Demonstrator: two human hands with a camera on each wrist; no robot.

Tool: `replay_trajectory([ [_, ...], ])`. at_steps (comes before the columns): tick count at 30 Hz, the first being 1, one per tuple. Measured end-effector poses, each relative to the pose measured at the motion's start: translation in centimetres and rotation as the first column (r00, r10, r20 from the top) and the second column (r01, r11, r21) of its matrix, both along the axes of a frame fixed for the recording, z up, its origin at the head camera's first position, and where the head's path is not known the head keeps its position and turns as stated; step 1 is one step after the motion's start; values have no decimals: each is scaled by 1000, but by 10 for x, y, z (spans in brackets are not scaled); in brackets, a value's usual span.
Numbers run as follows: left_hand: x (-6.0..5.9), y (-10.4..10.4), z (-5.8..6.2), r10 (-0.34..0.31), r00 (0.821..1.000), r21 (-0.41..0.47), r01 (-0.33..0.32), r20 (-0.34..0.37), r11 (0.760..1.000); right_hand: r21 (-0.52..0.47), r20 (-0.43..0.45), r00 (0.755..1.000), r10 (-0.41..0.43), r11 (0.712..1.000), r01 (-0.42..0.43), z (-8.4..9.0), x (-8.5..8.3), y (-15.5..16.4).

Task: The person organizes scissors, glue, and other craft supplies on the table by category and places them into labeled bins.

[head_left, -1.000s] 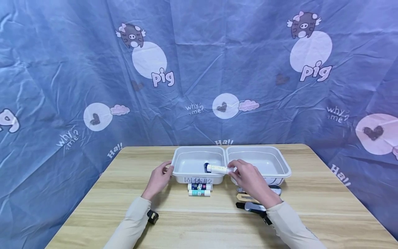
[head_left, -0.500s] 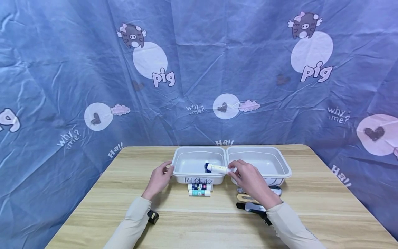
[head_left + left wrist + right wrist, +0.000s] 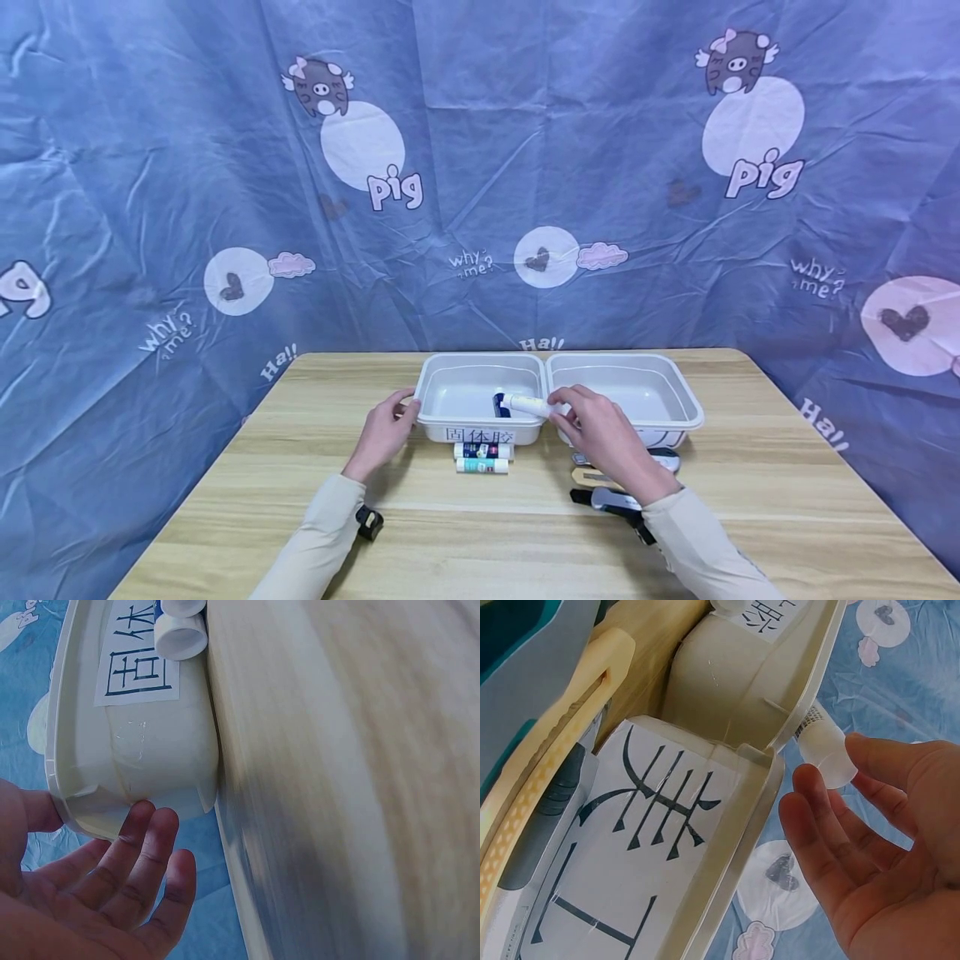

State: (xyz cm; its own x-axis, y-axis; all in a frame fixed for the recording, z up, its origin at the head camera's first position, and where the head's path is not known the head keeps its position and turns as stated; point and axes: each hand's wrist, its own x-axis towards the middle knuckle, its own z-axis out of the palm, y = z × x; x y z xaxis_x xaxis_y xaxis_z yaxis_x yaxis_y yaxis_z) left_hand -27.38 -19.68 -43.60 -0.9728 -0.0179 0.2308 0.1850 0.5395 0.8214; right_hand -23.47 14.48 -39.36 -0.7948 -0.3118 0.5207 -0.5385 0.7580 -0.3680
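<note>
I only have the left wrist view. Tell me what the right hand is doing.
Observer: The right hand pinches a white glue stick by one end, above the left bin.
Operator: Describe what sits beyond that bin.
Observer: A second white bin stands right beside it, rim against rim.
Operator: Now report what lies under the right forearm.
Observer: A few hand tools, one with a yellowish handle, lie on the table in front of the second bin.
</note>
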Motion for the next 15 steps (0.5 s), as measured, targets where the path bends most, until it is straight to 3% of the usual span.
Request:
replay_trajectory([
  [15, 0, 0, 0, 4, 1000, -8, -4, -1, 1000, 9, -30, 1000, 1, 1000, -1, -2, 0, 0],
])
